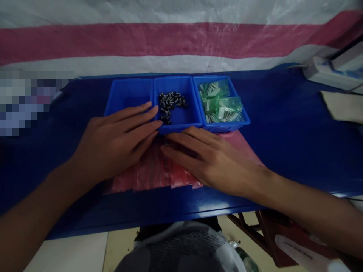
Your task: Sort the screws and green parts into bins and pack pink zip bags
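Observation:
My left hand (pixel 116 139) is open, its fingers stretched out and close together. It lies over the front of the left blue bin (pixel 130 88), with fingertips at the corner of the middle blue bin (pixel 195 109). Several dark screws (pixel 167 102) lie loose in that middle bin. My right hand (pixel 207 155) is in front of the bins, fingers bent and thumb close to the index finger; what lies between them is too dim to make out. Under both hands are overlapping red plastic bags (pixel 153 177). Green bags of small metal parts (pixel 224 109) fill the right blue bin (pixel 245 122).
The bins stand on a blue table (pixel 283 143). Behind it hangs a white sheet with a red stripe (pixel 170 39). A white power strip (pixel 331 73) and a pale flat piece (pixel 343 105) lie at right. Below the table edge is a dark red stool (pixel 272 241).

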### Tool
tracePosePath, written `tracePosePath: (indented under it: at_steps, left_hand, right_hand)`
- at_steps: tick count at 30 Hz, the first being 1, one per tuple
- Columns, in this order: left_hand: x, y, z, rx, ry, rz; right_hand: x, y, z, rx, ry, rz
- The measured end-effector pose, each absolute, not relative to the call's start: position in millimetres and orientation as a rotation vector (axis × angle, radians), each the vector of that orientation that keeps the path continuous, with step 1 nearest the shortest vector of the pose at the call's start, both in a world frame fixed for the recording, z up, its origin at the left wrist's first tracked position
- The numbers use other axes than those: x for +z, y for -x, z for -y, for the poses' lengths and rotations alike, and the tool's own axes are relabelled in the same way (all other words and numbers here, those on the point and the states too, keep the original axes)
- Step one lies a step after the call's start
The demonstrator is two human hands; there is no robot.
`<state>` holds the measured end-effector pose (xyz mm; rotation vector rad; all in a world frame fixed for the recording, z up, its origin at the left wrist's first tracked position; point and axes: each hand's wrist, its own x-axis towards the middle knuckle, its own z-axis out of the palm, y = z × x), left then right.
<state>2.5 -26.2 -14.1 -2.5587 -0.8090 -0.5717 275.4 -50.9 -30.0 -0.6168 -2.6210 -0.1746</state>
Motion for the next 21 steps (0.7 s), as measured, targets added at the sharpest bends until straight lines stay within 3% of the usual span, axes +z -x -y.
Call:
tracePosePath:
  at_steps: [10, 16, 21]
  left_hand:
    - [-14, -5, 25, -0.573, 2.533, 0.788]
    - [-14, -2, 26, -0.562, 2.569, 0.805]
    - [-17, 0, 25, -0.585, 2.589, 0.822]
  right_hand:
    - [-36, -268, 52, 0.281, 0.715, 2.504]
    - [-39, -274, 52, 0.287, 0.593, 2.504]
    - [-32, -281, 49, 0.643, 0.613, 2.260]
